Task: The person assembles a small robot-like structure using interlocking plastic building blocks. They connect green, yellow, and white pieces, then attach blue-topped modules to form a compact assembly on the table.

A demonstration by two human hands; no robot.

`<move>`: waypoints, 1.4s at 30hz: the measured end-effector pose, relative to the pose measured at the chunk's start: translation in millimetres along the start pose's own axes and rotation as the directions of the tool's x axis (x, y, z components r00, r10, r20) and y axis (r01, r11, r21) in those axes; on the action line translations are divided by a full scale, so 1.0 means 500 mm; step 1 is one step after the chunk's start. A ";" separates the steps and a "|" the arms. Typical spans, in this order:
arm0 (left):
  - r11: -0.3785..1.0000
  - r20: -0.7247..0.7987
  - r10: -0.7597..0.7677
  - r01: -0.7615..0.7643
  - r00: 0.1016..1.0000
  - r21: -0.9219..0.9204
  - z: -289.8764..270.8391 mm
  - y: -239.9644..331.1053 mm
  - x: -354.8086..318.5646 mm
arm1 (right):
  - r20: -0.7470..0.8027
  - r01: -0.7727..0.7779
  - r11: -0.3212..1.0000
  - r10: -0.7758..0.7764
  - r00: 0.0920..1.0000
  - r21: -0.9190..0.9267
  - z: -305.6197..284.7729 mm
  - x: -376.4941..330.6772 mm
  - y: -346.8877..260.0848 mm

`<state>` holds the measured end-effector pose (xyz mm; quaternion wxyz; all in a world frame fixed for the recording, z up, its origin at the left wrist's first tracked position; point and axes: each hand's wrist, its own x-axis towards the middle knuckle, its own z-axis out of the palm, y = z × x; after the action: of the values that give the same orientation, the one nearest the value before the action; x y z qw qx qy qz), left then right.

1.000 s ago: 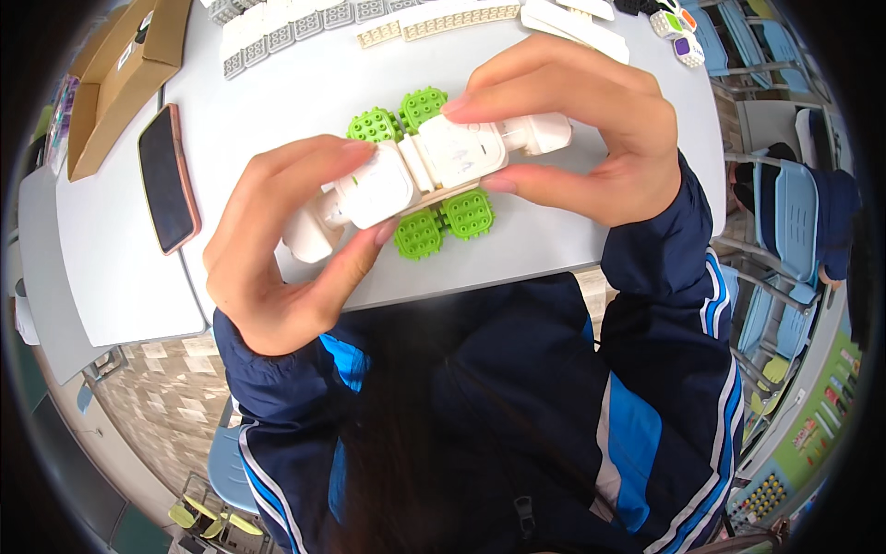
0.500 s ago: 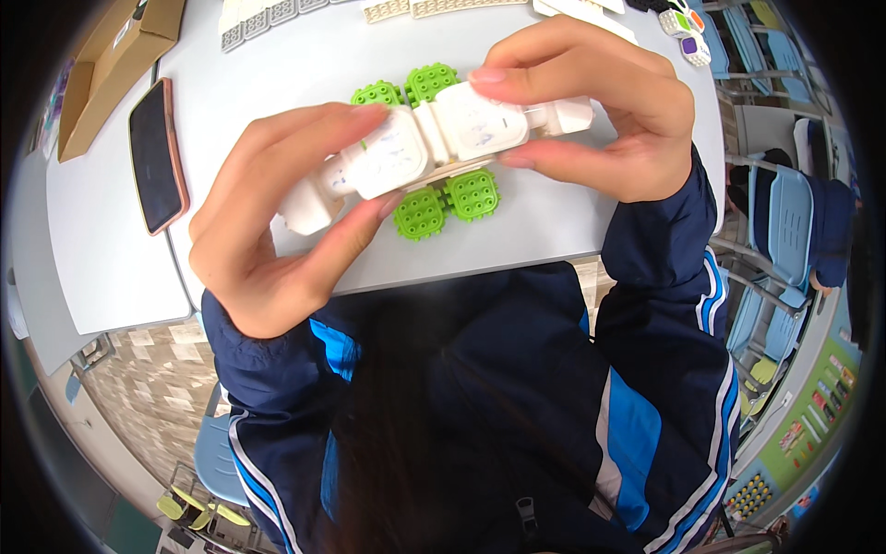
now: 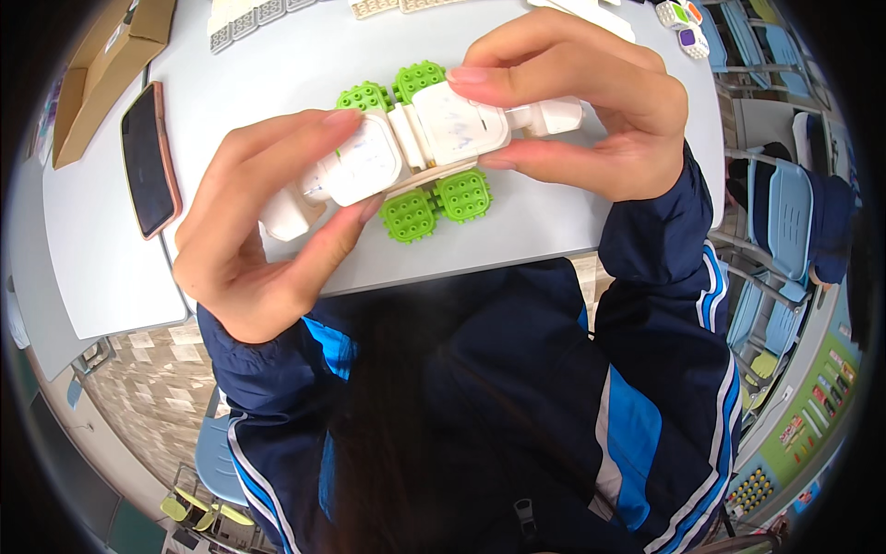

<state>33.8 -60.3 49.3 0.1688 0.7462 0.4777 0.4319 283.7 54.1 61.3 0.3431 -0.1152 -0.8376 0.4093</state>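
Between my two hands, above the table, is a white plastic assembly of two rounded-square blocks joined by ribbed middle pieces. My left hand (image 3: pixel 263 217) pinches the left block (image 3: pixel 365 162) between thumb and fingers. On the other side, my right hand (image 3: pixel 591 106) grips the right block (image 3: pixel 459 123) the same way. White end pieces stick out at both ends, partly hidden by my hands. Green studded plates show beyond the assembly (image 3: pixel 421 81) and on its near side (image 3: pixel 436 205); whether they are attached to it I cannot tell.
A phone (image 3: pixel 150 162) lies at the left, beside an open cardboard box (image 3: pixel 115 69). Grey studded plates (image 3: pixel 258 17) and beige strips (image 3: pixel 397 7) line the far edge. Small white cubes with coloured faces (image 3: pixel 690 39) sit at the far right. Blue chairs (image 3: pixel 789 222) stand beyond the table.
Both hands and the white assembly have shifted slightly left in the view. The grip on each block looks the same.
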 end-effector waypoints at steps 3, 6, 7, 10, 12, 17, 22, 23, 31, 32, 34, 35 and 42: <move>1.000 -0.009 0.007 -0.007 1.000 -0.014 0.002 0.004 0.005 | 0.026 0.014 1.000 -0.014 1.000 -0.015 -0.004 -0.003 0.010; 0.999 -0.039 0.034 -0.036 0.999 -0.035 0.008 0.003 0.008 | -0.010 0.023 0.997 -0.022 1.000 0.076 0.009 -0.002 0.013; 0.999 -0.038 0.029 -0.030 0.999 -0.038 0.007 0.003 0.006 | -0.006 0.035 0.996 -0.034 0.999 0.081 0.011 -0.004 0.015; 0.999 -0.022 0.050 -0.051 0.998 -0.015 0.007 0.001 -0.001 | 0.060 0.096 0.995 -0.096 0.994 0.001 0.010 -0.007 0.026; 0.997 -0.009 0.073 -0.073 0.997 -0.013 0.000 0.002 0.014 | 0.094 0.155 0.983 -0.146 0.985 -0.094 0.001 -0.002 0.024; 0.999 -0.016 0.042 -0.043 0.999 -0.025 0.003 0.011 0.014 | 0.078 0.148 0.981 -0.138 0.987 -0.129 -0.003 -0.002 0.018; 0.999 -0.029 0.006 -0.008 1.000 -0.053 0.004 -0.007 0.007 | 0.006 0.078 0.987 -0.078 0.997 -0.137 0.009 -0.004 0.021; 0.999 -0.030 0.005 -0.006 1.000 -0.048 0.005 -0.009 0.011 | -0.011 0.068 0.985 -0.070 0.997 -0.158 0.010 -0.005 0.019; 0.980 0.006 0.137 -0.136 0.991 0.144 -0.009 -0.040 0.037 | -0.018 0.030 0.958 -0.037 0.999 -0.287 0.001 0.018 0.039; 0.982 -0.020 0.143 -0.139 0.990 0.128 -0.010 -0.041 0.033 | -0.025 0.044 0.949 -0.055 0.998 -0.313 -0.001 0.016 0.033; 0.984 -0.075 0.153 -0.146 0.985 0.098 -0.013 -0.043 0.020 | -0.036 0.074 0.928 -0.094 0.995 -0.366 -0.001 0.016 0.018; 0.985 -0.042 0.112 -0.105 0.993 0.134 -0.018 -0.047 0.013 | -0.057 0.098 0.919 -0.129 0.990 -0.381 0.000 0.013 0.022; 0.915 -0.104 -0.209 0.157 0.972 -0.372 0.025 -0.086 -0.030 | -0.226 -0.071 0.993 0.090 0.970 0.090 0.036 -0.037 0.083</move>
<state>17.1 -50.2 6.2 0.3083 0.6219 0.4687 0.5463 281.7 61.1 13.0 0.4251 -0.1815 -0.7696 0.4406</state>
